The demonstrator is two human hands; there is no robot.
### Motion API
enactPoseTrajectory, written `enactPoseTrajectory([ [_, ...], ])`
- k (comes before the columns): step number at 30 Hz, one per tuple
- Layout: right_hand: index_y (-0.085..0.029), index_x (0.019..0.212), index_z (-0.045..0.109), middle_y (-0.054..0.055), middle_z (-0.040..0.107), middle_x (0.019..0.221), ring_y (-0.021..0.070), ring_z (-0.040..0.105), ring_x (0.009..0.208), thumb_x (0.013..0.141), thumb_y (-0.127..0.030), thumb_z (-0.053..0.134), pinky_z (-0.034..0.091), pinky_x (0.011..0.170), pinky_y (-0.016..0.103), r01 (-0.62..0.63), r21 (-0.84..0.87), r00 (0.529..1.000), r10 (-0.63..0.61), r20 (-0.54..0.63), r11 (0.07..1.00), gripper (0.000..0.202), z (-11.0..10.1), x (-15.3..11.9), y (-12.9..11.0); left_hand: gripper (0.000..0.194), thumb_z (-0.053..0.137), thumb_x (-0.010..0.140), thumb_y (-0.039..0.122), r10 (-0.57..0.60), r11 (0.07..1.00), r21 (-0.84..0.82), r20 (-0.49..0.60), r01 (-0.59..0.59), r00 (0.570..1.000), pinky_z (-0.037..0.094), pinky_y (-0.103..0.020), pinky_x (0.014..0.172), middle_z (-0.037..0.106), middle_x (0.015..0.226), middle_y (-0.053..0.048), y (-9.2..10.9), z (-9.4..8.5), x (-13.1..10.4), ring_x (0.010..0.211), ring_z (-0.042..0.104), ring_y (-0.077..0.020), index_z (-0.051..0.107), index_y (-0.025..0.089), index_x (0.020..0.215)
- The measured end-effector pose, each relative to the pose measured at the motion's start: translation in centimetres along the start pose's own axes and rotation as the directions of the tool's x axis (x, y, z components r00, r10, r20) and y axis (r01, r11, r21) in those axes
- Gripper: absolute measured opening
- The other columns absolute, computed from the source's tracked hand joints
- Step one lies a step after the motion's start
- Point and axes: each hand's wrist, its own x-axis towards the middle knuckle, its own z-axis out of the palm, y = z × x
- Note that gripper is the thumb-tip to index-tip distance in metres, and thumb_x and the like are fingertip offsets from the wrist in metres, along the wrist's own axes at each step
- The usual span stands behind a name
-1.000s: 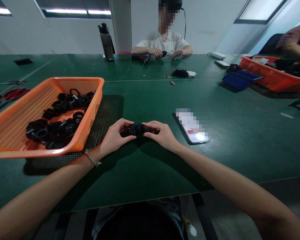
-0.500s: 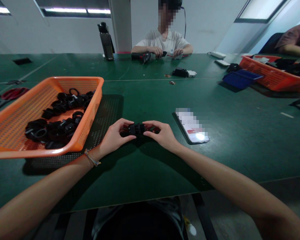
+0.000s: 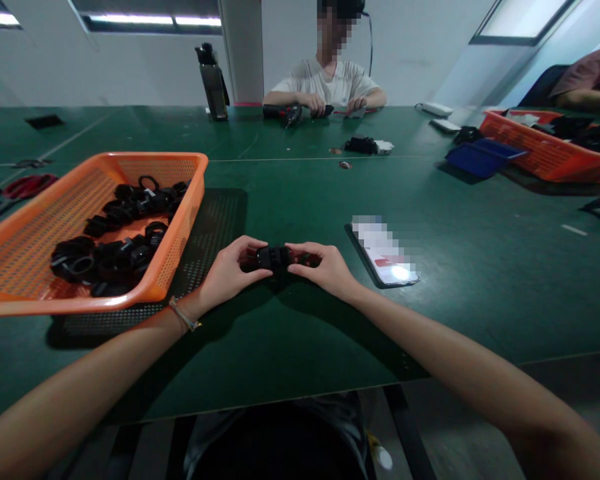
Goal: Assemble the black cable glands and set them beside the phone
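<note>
Between my two hands is a small black ribbed plastic part, held just above the green table. My left hand grips its left end between thumb and fingers. The right end is pinched by my right hand. My fingertips cover both ends, and the part's exact kind is unclear. To the left, an orange basket holds several black plastic parts, some of them ring-shaped. A phone with a lit screen lies to the right of my right hand.
Across the table a person sits with a power drill in front. A dark bottle stands at the back. A blue tray and another orange basket are at the right. A black-and-white part lies mid-table.
Almost nothing differs: both hands keep their hold on the black part in the same place, which appears turned very slightly.
</note>
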Motion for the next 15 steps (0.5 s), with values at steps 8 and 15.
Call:
enactPoseTrajectory([
  [8,-0.018,0.098,0.069,0.006,0.07,0.097,0.0154,0.064,0.082,0.068,-0.015,0.068,0.049,0.068,0.029,-0.001,-0.008,1.0,0.001,-0.025,1.0,0.03,0.04,0.04,0.03,0.046,0.073,0.062,0.031,-0.052,0.998,-0.027,0.02,0.053,0.998,0.053,-0.04,0.08,0.064,0.091,-0.006,0.01,-0.15,0.09,0.084,0.064,-0.0208,0.056,0.014,0.1],
  [15,-0.021,0.101,0.066,0.002,0.071,0.087,0.0151,0.065,0.08,0.067,-0.012,0.067,0.051,0.069,0.03,-0.034,0.029,0.999,0.035,-0.024,0.999,0.035,0.07,-0.06,-0.5,0.045,0.073,0.062,0.031,-0.051,0.999,-0.018,0.027,0.052,0.998,0.053,-0.04,0.08,0.065,0.092,-0.006,0.22,-0.19,0.06,0.085,0.064,-0.0212,0.057,0.014,0.101],
])
